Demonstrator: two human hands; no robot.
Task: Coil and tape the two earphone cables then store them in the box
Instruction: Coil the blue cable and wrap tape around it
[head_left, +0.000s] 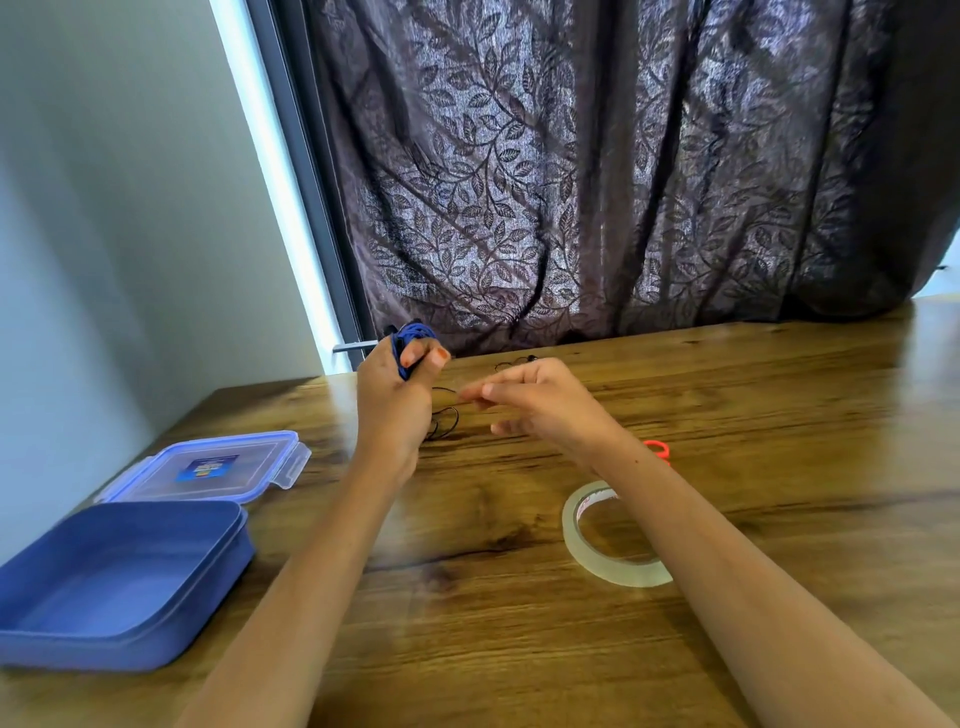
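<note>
A: Left hand (395, 400)?
B: Held above the table (493, 649), fingers curled round the blue earphone cable (410, 335). The cable was wound in loops about the fingertips, with the thumb against the bundle.
A: Right hand (540, 402)?
B: Just beside the left, off the wood, fingertips drawn together and pointing toward the left hand. It was blurred, so I could not tell whether they pinched a strand.
A: The other cable?
B: The black earphone cable (447, 418) lay loose on the table. One loop showed between the hands, another bit beyond the right knuckles.
A: Box?
B: The blue box (119, 582) stood open at the near left of the table. Its lid (208, 467) lay flat just behind it.
A: Tape?
B: The tape roll (613, 540) lay flat, part of it hidden under the right forearm. An orange-red object (657, 449) showed behind the right wrist, too covered to identify. A leaf-patterned curtain (571, 182) hung at the table's far edge.
</note>
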